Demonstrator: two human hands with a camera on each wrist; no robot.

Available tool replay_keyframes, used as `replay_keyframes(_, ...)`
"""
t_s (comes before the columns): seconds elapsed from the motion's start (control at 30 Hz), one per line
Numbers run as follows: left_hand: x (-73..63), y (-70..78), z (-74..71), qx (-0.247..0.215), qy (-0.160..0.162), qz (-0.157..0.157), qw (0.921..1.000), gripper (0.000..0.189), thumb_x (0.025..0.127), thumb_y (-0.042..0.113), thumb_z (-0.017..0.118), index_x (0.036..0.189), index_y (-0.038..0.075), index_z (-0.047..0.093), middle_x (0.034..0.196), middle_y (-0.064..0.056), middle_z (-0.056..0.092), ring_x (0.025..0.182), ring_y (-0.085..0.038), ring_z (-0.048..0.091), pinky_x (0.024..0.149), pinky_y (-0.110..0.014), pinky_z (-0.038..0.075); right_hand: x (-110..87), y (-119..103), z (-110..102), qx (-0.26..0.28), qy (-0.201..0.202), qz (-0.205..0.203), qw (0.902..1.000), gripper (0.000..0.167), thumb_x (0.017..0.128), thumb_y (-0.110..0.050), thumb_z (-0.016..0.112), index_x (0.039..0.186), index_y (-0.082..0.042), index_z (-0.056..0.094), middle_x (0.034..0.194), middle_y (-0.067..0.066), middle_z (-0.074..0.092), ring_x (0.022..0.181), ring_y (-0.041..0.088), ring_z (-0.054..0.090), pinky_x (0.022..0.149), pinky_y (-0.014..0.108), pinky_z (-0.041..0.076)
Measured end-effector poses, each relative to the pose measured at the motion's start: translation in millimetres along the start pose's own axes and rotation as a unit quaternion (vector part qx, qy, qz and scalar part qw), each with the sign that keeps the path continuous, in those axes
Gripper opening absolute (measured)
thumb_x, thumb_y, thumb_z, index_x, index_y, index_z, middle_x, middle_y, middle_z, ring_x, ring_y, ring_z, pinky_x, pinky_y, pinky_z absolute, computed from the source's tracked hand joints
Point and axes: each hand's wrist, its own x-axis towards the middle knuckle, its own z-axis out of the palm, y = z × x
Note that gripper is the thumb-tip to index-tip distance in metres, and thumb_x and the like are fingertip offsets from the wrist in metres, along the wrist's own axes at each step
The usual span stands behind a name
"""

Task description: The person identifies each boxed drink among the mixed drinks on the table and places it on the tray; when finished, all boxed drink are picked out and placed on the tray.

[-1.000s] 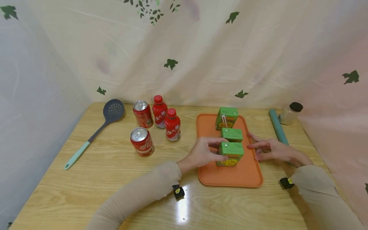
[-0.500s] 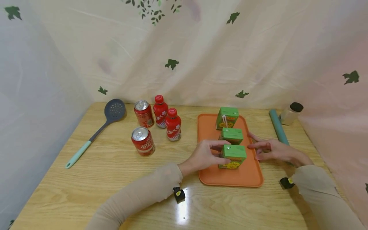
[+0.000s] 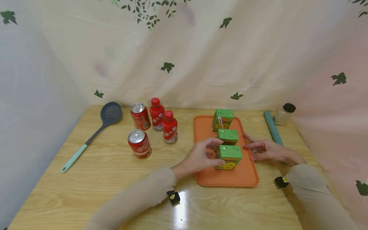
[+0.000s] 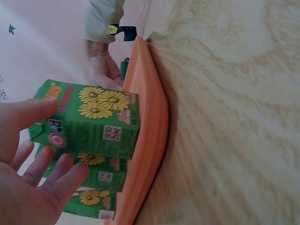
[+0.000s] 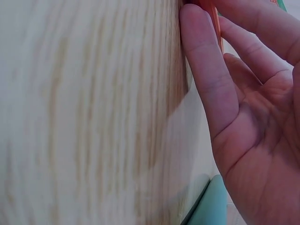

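Observation:
Three green drink cartons stand in a row on an orange tray [image 3: 244, 179] in the head view. Beside the front carton [image 3: 230, 155] is my left hand [image 3: 199, 156]. Its thumb lies against the carton's flower-printed face in the left wrist view, while the other fingers spread apart from it, near the middle carton [image 3: 228, 135]. The back carton [image 3: 222, 118] has a straw on its side. My right hand [image 3: 270, 151] touches the tray's right rim with extended fingers; its contact is partly hidden in the right wrist view.
Left on the wooden table are two red cans [image 3: 140, 143], two red bottles [image 3: 170, 127] and a slotted skimmer [image 3: 111, 113] with a mint handle. A teal rod [image 3: 273, 127] and a black-lidded jar [image 3: 284, 114] stand behind my right hand. Curtain encloses the back.
The front carton shifted slightly toward me, away from the middle one, then stopped. My left fingers have loosened from it. The right hand stays at the rim; the head view has shifted slightly.

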Motion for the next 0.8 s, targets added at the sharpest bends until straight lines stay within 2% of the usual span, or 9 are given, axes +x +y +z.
replay_keyframes(0.3,-41.0,33.6,-49.4,0.103,-0.037,0.071,0.9915,0.038,0.092,0.013,0.077,0.127,0.009,0.063,0.124,-0.003,0.065,0.116,-0.018,0.061,0.094,-0.038,0.056,-1.1,-7.8,-3.8,-0.022,0.007,-0.007,0.9997,0.051,0.096,-0.005,0.069,0.141,0.013,0.050,0.162,0.033,-0.001,0.110,0.020,0.067,0.089,0.022,0.053)
replay_keyframes(0.47,-74.0,70.3,-79.8,0.216,-0.037,0.178,0.9594,0.033,0.093,0.013,0.076,0.124,0.009,0.067,0.124,-0.003,0.068,0.118,-0.017,0.063,0.096,-0.031,0.054,-8.9,-44.2,-2.3,-0.118,0.077,-0.004,0.9900,0.055,0.099,-0.009,0.067,0.146,0.010,0.046,0.159,0.033,0.021,0.112,0.030,0.067,0.079,0.028,0.059)
replay_keyframes(0.53,-86.0,86.9,-91.3,0.258,-0.012,0.222,0.9402,0.030,0.094,0.016,0.075,0.123,0.010,0.069,0.124,-0.003,0.068,0.118,-0.017,0.063,0.099,-0.031,0.052,-12.3,-62.1,-3.5,-0.174,0.132,-0.014,0.9757,0.056,0.100,-0.009,0.066,0.149,0.005,0.044,0.146,0.029,0.048,0.084,0.016,0.071,0.066,0.025,0.057)
replay_keyframes(0.57,-91.2,94.8,-96.8,0.274,0.005,0.241,0.9308,0.029,0.095,0.018,0.073,0.123,0.010,0.070,0.125,-0.004,0.068,0.118,-0.019,0.064,0.100,-0.032,0.051,-13.4,-70.2,-4.9,-0.214,0.165,-0.030,0.9622,0.055,0.100,-0.009,0.065,0.150,0.003,0.045,0.126,0.024,0.064,0.069,0.008,0.065,0.058,0.022,0.053)
replay_keyframes(0.6,-96.0,102.1,-102.2,0.287,0.022,0.258,0.9221,0.028,0.097,0.021,0.071,0.122,0.008,0.070,0.125,-0.005,0.068,0.119,-0.021,0.064,0.102,-0.032,0.050,-14.4,-78.7,-6.2,-0.255,0.202,-0.044,0.9446,0.055,0.100,-0.010,0.065,0.151,0.001,0.045,0.121,0.022,0.067,0.071,0.009,0.066,0.060,0.025,0.054)
replay_keyframes(0.7,-106.8,119.0,-120.3,0.326,0.070,0.292,0.8965,0.033,0.102,0.029,0.064,0.123,0.005,0.071,0.130,-0.011,0.066,0.125,-0.028,0.060,0.107,-0.031,0.045,-15.0,-102.6,-9.3,-0.323,0.292,-0.070,0.8978,0.056,0.102,-0.011,0.062,0.154,-0.004,0.042,0.121,0.022,0.068,0.094,0.020,0.070,0.086,0.039,0.056)
replay_keyframes(0.73,-109.4,122.6,-126.9,0.343,0.085,0.298,0.8867,0.036,0.104,0.031,0.061,0.124,0.004,0.071,0.132,-0.013,0.065,0.128,-0.030,0.058,0.108,-0.031,0.044,-14.6,-109.3,-9.7,-0.334,0.312,-0.073,0.8866,0.056,0.103,-0.012,0.061,0.155,-0.004,0.039,0.126,0.023,0.065,0.121,0.028,0.062,0.103,0.045,0.048)
replay_keyframes(0.77,-111.4,125.1,-133.9,0.359,0.098,0.303,0.8773,0.039,0.104,0.033,0.059,0.125,0.002,0.070,0.134,-0.015,0.064,0.131,-0.032,0.056,0.110,-0.030,0.043,-13.9,-116.1,-10.0,-0.347,0.329,-0.073,0.8753,0.057,0.105,-0.014,0.059,0.156,-0.003,0.037,0.148,0.025,0.050,0.142,0.034,0.042,0.114,0.052,0.035)
replay_keyframes(0.8,-112.6,126.5,-141.3,0.377,0.111,0.307,0.8667,0.041,0.105,0.034,0.058,0.126,0.001,0.070,0.136,-0.017,0.062,0.133,-0.034,0.053,0.112,-0.032,0.041,-13.0,-122.6,-9.5,-0.344,0.338,-0.069,0.8731,0.057,0.106,-0.015,0.056,0.157,-0.003,0.033,0.160,0.023,0.030,0.151,0.039,0.018,0.118,0.059,0.019)
